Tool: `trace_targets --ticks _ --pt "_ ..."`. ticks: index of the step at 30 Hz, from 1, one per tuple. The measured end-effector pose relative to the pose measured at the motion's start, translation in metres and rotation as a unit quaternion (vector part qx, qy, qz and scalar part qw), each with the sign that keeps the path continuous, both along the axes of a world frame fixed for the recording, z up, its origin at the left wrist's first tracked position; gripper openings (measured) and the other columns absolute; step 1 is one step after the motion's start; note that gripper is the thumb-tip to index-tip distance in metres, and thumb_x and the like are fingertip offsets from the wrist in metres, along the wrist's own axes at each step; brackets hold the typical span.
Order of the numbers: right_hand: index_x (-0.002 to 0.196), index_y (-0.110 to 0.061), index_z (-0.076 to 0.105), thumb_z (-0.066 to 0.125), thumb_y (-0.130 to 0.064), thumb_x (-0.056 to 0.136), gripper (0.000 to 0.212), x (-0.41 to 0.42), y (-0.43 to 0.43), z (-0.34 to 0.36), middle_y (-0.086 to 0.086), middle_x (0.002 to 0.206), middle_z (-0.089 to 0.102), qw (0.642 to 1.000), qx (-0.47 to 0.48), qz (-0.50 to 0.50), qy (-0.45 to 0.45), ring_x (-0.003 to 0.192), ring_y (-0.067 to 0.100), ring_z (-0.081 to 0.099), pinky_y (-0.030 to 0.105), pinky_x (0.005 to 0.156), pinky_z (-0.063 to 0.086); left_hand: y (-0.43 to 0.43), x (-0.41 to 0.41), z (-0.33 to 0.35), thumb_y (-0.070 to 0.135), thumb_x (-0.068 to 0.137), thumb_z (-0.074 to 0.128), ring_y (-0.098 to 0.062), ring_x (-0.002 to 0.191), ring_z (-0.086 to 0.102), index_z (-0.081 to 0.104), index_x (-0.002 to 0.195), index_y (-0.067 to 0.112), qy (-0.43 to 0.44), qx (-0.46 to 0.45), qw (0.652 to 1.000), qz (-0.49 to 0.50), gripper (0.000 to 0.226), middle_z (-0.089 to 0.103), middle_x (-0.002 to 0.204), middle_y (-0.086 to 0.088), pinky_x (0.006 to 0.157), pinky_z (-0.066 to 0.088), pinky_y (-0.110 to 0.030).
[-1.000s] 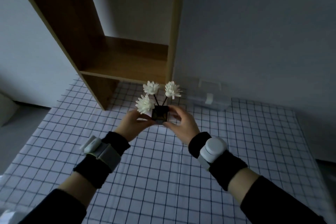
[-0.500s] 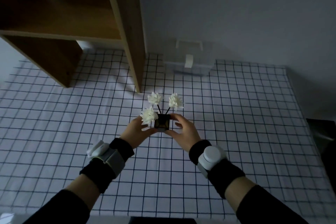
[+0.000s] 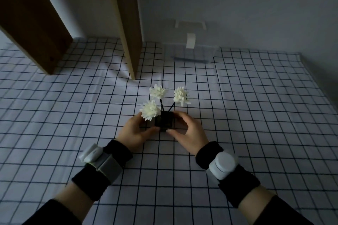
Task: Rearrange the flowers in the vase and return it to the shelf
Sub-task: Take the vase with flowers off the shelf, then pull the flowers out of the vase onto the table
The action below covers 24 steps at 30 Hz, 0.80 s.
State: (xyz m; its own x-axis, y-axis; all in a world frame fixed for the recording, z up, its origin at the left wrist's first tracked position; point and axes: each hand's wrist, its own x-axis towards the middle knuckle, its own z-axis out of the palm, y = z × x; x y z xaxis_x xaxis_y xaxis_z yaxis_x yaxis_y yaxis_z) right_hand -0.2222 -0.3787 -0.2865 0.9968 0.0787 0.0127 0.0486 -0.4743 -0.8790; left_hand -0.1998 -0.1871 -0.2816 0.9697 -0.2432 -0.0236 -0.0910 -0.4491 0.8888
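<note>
A small dark square vase (image 3: 164,122) sits on the checked tablecloth (image 3: 256,115) in the middle of the view. Three white flowers (image 3: 158,91) on dark stems stick up out of it, spreading left, back and right. My left hand (image 3: 134,134) wraps the vase's left side, thumb at its front. My right hand (image 3: 189,133) cups the right side, fingers over the top edge and thumb at the front. Both hands touch the vase. The wooden shelf (image 3: 126,23) stands at the back left, its legs on the cloth.
A clear plastic box (image 3: 190,49) with a white latch stands against the back wall, right of the shelf. The table's right edge runs down past the cloth at the far right. Grey wall closes the back.
The vase has come down and away from the shelf, from the air near the shelf opening to the tablecloth. Both hands stayed on it throughout.
</note>
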Motion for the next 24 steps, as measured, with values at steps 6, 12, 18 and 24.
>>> trace_targets --ticks 6,12,18,24 --pt "0.117 -0.021 0.055 0.074 -0.02 0.072 0.049 -0.011 0.001 -0.005 -0.009 0.111 0.059 0.999 0.003 -0.01 -0.034 0.104 0.003 0.053 0.003 0.085 0.036 -0.004 -0.012 0.001 0.01 0.077 0.069 0.02 0.084 0.053 0.058 0.115 0.01 -0.044 0.004 0.999 -0.019 0.04 0.057 0.095 0.019 0.073 0.035 0.006" --pt "0.117 -0.017 0.056 0.073 -0.018 0.072 0.048 -0.024 0.002 -0.002 0.002 0.115 0.064 0.999 0.001 -0.013 -0.053 0.108 0.014 0.058 0.029 0.096 0.045 -0.01 -0.033 0.006 0.002 0.079 0.065 -0.008 0.103 0.056 0.052 0.124 0.012 -0.046 -0.02 0.999 -0.018 0.048 0.058 0.11 0.005 0.089 0.04 -0.01" --pt "0.118 -0.017 0.056 0.073 -0.022 0.073 0.048 -0.026 0.004 -0.002 0.003 0.116 0.064 0.998 -0.004 -0.017 -0.058 0.109 0.015 0.058 0.035 0.099 0.047 -0.01 -0.036 0.004 0.006 0.08 0.064 -0.01 0.105 0.057 0.05 0.126 0.015 -0.056 -0.018 0.998 -0.013 0.049 0.059 0.111 0.005 0.091 0.041 -0.012" --pt "0.125 -0.018 0.054 0.07 -0.028 0.077 0.052 -0.026 0.005 0.0 0.001 0.121 0.061 0.998 0.036 -0.027 -0.05 0.108 0.011 0.057 0.026 0.094 0.047 -0.009 -0.032 0.001 0.007 0.079 0.065 -0.014 0.108 0.06 0.051 0.125 0.016 -0.058 -0.026 0.998 -0.012 0.049 0.061 0.114 0.002 0.098 0.043 -0.028"
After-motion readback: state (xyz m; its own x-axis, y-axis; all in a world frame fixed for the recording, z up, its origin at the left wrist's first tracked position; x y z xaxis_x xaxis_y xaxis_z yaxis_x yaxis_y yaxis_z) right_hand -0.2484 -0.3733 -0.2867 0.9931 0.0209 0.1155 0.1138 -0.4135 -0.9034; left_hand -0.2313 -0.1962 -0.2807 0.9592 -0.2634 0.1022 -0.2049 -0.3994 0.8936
